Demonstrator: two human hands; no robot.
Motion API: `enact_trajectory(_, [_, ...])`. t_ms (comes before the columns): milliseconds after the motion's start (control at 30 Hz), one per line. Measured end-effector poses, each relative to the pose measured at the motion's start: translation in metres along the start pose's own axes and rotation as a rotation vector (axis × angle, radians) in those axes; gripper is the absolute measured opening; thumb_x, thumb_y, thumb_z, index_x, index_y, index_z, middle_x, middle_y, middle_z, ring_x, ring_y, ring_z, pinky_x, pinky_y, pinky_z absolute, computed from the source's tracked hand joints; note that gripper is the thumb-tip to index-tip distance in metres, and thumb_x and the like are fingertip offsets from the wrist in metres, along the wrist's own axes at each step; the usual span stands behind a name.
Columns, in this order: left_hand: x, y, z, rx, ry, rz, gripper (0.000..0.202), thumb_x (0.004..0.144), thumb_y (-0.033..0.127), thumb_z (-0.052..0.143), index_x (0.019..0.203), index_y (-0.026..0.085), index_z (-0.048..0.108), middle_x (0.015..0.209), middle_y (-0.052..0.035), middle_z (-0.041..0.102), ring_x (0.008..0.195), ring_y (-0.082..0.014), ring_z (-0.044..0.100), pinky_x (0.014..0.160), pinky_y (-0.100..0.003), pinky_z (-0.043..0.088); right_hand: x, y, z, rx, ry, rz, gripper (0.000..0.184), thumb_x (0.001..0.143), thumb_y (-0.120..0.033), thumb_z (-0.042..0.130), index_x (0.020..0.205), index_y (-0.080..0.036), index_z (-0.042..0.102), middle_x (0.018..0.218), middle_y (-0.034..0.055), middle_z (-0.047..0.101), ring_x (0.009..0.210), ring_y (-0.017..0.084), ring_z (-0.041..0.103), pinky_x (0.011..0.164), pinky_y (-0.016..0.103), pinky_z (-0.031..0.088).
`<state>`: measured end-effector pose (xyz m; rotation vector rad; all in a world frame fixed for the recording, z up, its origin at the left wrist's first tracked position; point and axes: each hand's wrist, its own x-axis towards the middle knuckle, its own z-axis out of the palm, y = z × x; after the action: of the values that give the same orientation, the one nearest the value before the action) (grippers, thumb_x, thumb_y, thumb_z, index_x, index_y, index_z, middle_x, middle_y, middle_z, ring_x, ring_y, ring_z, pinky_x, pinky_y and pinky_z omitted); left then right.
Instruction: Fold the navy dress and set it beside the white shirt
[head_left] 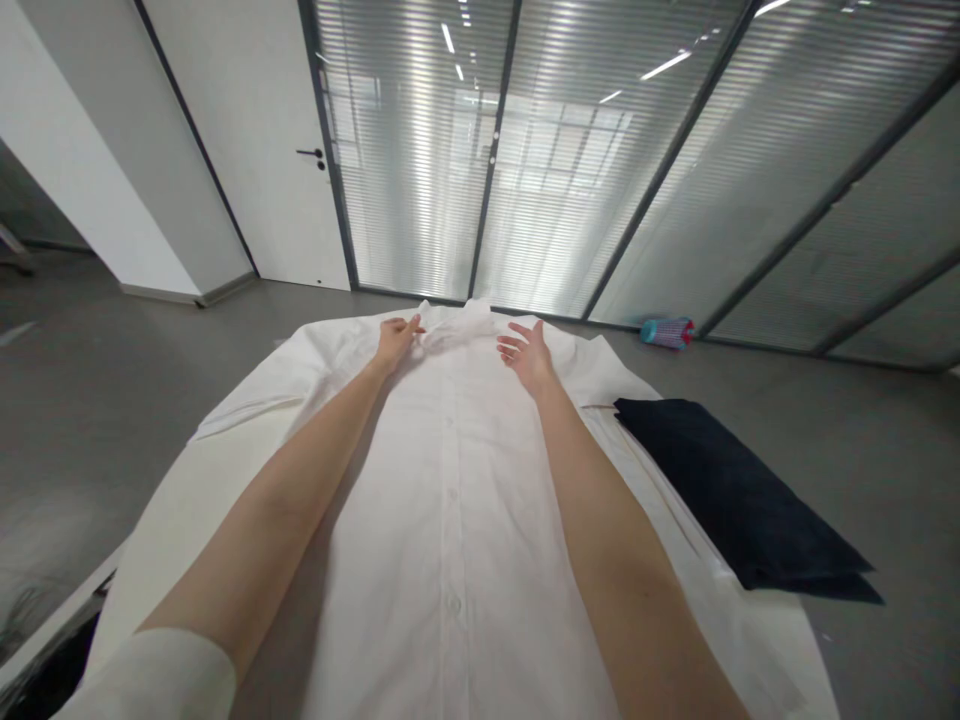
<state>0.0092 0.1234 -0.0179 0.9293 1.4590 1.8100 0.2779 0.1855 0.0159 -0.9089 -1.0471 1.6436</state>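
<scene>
A white button-up shirt (420,520) lies face up and spread over the table, its collar end at the far edge and its button placket running down the middle. Near the left side of the collar, my left hand (397,340) has its thumb and fingers closed on the shirt fabric. My right hand (529,358) is just right of the collar, fingers spread, holding nothing; whether its fingertips touch the cloth I cannot tell. Short sleeves stretch out to both sides.
Folded dark navy cloth (727,490) lies on the right side of the white table (176,500), overhanging its edge. On the floor beyond is a blue and red bin-like item (666,333). Glass partitions with blinds (555,180) and a white door (247,130) stand behind.
</scene>
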Motion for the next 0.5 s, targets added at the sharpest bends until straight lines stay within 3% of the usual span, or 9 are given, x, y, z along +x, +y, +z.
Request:
enact_trajectory(67, [0.001,-0.002,-0.002,0.03,-0.013,0.015,0.031,0.06,0.023,0.085,0.086,0.009,0.075,0.069,-0.0029,0.065,0.071,-0.0168,0.063,0.062,-0.024,0.049,0.0,0.008,0.014,-0.154,0.013,-0.017,0.056,0.101,-0.064,0.03,0.124,-0.022,0.058,0.077,0.0046,0.069,0.062,0.015,0.064,0.053,0.021,0.047])
enact_trajectory(133, [0.002,-0.004,-0.004,0.036,-0.026,0.009,0.057,0.051,0.011,0.083,0.108,0.009,0.073,0.075,-0.0027,0.067,0.07,-0.0159,0.064,0.062,-0.024,0.049,0.0,0.017,0.023,-0.318,0.054,-0.054,0.049,0.102,-0.056,0.039,0.136,-0.022,0.051,0.075,0.0024,0.068,0.06,0.013,0.062,0.054,0.02,0.046])
enact_trajectory(200, [0.003,-0.003,-0.005,0.053,-0.017,-0.009,0.087,0.048,0.003,0.079,0.133,0.012,0.061,0.083,-0.0024,0.067,0.07,-0.0148,0.064,0.063,-0.023,0.05,0.0,0.024,0.028,-0.452,0.083,-0.115,0.051,0.101,-0.047,0.047,0.146,-0.023,0.044,0.079,0.001,0.067,0.061,0.011,0.061,0.058,0.019,0.047])
enact_trajectory(267, [0.002,0.001,-0.006,0.094,-0.02,-0.046,0.102,0.05,0.001,0.076,0.147,0.016,0.047,0.084,-0.0012,0.066,0.067,-0.0135,0.064,0.063,-0.023,0.051,0.001,0.026,0.03,-0.541,0.086,-0.174,0.057,0.099,-0.043,0.05,0.152,-0.026,0.036,0.087,0.0008,0.067,0.065,0.011,0.061,0.062,0.02,0.049])
enact_trajectory(333, [0.0,0.005,-0.008,0.14,-0.062,-0.083,0.097,0.056,0.004,0.077,0.147,0.015,0.045,0.077,-0.0001,0.065,0.062,-0.0125,0.063,0.061,-0.023,0.05,0.001,0.024,0.032,-0.595,0.064,-0.205,0.062,0.099,-0.044,0.048,0.156,-0.03,0.03,0.095,0.0017,0.067,0.069,0.012,0.061,0.066,0.022,0.05])
enact_trajectory(500, [-0.008,0.014,-0.01,0.209,-0.144,-0.094,0.061,0.066,0.018,0.085,0.123,0.011,0.064,0.061,-0.0001,0.063,0.051,-0.0119,0.058,0.055,-0.023,0.047,0.006,0.006,0.044,-0.659,0.023,-0.142,0.065,0.1,-0.05,0.043,0.159,-0.035,0.022,0.115,0.0072,0.065,0.074,0.014,0.063,0.06,0.024,0.05])
